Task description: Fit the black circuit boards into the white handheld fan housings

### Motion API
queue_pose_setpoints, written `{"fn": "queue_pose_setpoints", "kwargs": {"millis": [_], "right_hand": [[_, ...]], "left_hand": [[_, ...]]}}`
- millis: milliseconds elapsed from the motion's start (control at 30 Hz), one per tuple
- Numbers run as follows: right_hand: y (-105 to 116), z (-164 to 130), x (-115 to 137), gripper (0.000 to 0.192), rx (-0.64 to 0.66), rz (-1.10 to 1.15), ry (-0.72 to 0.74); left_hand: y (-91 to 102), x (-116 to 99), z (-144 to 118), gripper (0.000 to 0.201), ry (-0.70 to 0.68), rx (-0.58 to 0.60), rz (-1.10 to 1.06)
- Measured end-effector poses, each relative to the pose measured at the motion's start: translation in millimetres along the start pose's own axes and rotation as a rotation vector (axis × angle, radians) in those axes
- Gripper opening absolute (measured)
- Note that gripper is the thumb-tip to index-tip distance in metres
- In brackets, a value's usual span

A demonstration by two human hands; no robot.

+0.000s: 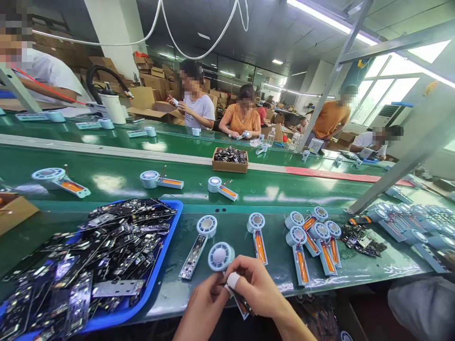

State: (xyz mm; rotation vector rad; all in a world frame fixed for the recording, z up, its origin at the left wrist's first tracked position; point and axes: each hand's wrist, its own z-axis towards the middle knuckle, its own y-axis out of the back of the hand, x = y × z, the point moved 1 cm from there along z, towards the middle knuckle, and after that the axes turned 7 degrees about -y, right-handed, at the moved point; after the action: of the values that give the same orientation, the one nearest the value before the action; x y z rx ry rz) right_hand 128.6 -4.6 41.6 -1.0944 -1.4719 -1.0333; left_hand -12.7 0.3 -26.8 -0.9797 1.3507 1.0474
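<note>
Both our hands meet just right of the blue tray (167,265): left hand (202,308) and right hand (258,289) pinch a small fan (221,258). It looks light, brittle plastic; we'd grip its handle, not the wires.

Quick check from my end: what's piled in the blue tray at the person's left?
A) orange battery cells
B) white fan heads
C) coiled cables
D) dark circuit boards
D: the blue tray is heaped with dark circuit boards, flat and glossy, with no loose fan heads or cells among them. The pale blue fan units lie apart on the green table to the right.
</note>
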Motion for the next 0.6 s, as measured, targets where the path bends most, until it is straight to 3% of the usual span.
{"fn": "queue_pose_setpoints", "kwargs": {"millis": [67,200,267,467,600], "right_hand": [[-3,-4,0,0.008,0.032,-0.010,0.044],[7,-1,-6,0.027,0.010,0.130,0.079],[14,4,-9,0.033,-0.012,0.163,0.071],[21,6,-9,0.033,-0.160,-0.049,0.119],[18,2,-7,0.038,-0.194,-0.235,0.159]], "left_hand": [[-3.5,-3,2,0.047,0.041,-0.017,-0.159],[-6.6,0,1,0.061,0.031,-0.247,-0.315],[-6.6,2,-2,0.060,0.003,-0.299,-0.289],[-4.9,-1,-6,0.048,-0.041,-0.242,-0.115],[-2.8,-3,-6,0.045,-0.035,-0.417,0.020]]}}
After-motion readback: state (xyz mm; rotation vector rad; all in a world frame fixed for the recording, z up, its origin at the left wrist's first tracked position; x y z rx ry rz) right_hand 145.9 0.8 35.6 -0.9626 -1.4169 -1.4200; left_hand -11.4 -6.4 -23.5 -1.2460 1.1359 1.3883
